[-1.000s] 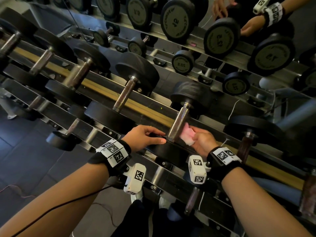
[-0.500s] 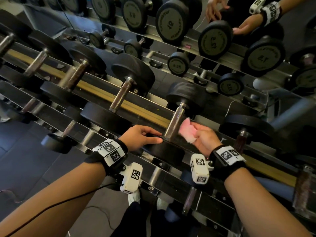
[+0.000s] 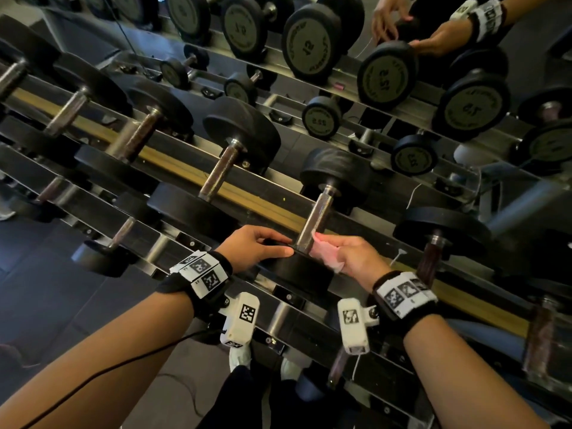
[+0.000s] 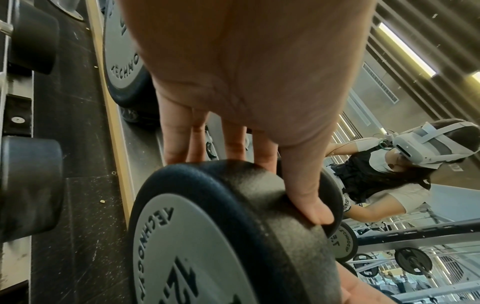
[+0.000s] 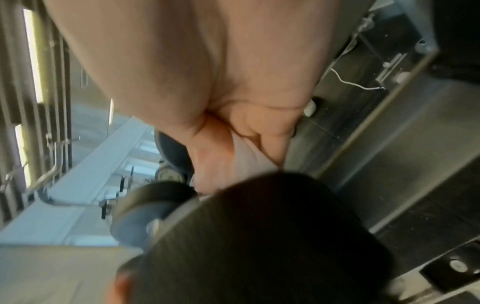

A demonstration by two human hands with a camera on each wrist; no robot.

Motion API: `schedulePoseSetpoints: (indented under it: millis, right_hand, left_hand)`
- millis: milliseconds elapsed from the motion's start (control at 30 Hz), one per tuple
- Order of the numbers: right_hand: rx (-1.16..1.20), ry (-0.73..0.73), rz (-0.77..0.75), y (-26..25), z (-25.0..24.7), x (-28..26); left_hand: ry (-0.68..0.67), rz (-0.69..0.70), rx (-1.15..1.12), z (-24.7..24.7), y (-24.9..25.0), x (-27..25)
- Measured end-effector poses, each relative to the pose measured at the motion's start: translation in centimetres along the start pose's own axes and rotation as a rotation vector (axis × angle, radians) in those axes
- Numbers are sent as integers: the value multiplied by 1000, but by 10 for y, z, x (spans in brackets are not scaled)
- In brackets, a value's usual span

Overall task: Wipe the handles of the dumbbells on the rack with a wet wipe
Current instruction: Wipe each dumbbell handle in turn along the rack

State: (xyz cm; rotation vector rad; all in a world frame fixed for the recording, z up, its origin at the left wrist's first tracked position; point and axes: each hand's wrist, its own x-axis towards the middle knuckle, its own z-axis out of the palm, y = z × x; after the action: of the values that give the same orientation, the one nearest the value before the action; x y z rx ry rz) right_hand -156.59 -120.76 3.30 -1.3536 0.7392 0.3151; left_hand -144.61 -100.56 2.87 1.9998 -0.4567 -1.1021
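A dumbbell with a knurled metal handle point(image 3: 315, 219) lies across the rack rails, near the middle of the head view. My left hand point(image 3: 257, 247) grips the rim of its near black end weight point(image 3: 303, 270), fingers over the top and thumb along the edge point(image 4: 311, 207). My right hand point(image 3: 349, 255) holds a crumpled pink wet wipe point(image 3: 325, 252) and touches it to the lower right side of the handle. In the right wrist view the wipe point(image 5: 249, 156) shows under my curled fingers, above the dark weight point(image 5: 259, 236).
More dumbbells lie along the same rack to the left point(image 3: 219, 174) and right point(image 3: 433, 258), with a lower tier beneath. A mirror behind shows reflected weights point(image 3: 309, 44) and my reflected hands point(image 3: 433, 35). A cable point(image 3: 108, 370) runs from my left wrist.
My right hand has slid the wipe back down against the lower part of the handle after lifting slightly off it. The left hand has stayed on the end weight.
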Motion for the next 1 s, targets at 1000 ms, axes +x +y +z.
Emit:
schedulePoseSetpoints:
  millis: [1000]
  right_hand:
    - [194, 192, 95, -5, 22, 3]
  left_hand:
    - [149, -28, 43, 4, -5, -1]
